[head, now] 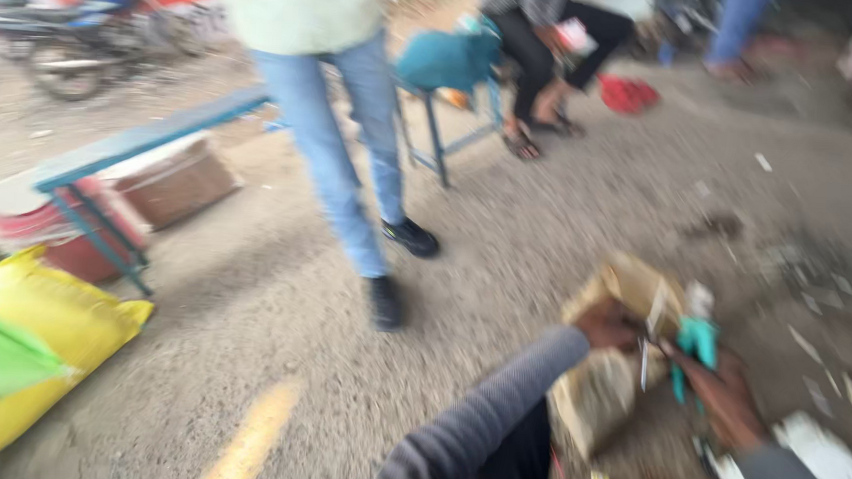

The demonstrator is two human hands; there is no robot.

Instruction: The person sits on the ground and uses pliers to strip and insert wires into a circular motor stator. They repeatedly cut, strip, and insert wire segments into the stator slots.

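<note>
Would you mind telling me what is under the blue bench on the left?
Under the blue bench sit a brown box and a red container. Their contents are hidden, and the picture is blurred.

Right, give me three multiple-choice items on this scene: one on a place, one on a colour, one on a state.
1. Where does the yellow woven sack lie?
A. left edge of the ground
B. on the blue metal bench
C. beside the right hand

2. What colour are the handles of the tool at the right hand?
A. red
B. teal green
C. black

3. How is the left hand?
A. hanging free
B. flat on the ground
C. gripping the brown cardboard piece

Answers: A, it lies far left beside the bench; B, teal shows above the fingers; C, the hand sits against the cardboard's edge.
</note>
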